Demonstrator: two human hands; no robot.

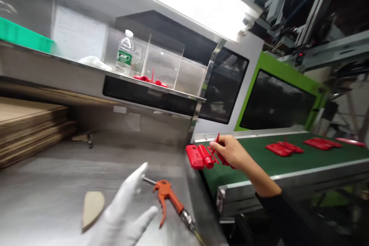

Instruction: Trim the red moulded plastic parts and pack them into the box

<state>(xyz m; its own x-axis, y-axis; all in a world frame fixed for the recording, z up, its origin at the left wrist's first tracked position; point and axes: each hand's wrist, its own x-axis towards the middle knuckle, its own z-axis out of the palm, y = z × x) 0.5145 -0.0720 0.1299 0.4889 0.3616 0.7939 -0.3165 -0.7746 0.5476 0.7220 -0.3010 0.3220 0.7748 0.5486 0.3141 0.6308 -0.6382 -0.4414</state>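
My right hand [230,153] is bare and grips a red moulded plastic part [200,156] with its sprue at the near end of the green conveyor belt [259,165]. My left hand [123,209] wears a white glove; it hovers open over the steel worktable [57,184] with fingers spread. An orange air blow gun [168,198] lies on the table just right of the gloved fingers. A tan wedge-shaped piece [92,207] rests on the table left of that hand.
More red moulded parts [284,148] lie further along the belt. A stack of flat cardboard [25,130] sits at the left. A shelf above holds a water bottle [125,53], red pieces [150,80], a green bin [23,36]. Behind is a green-framed machine [276,100].
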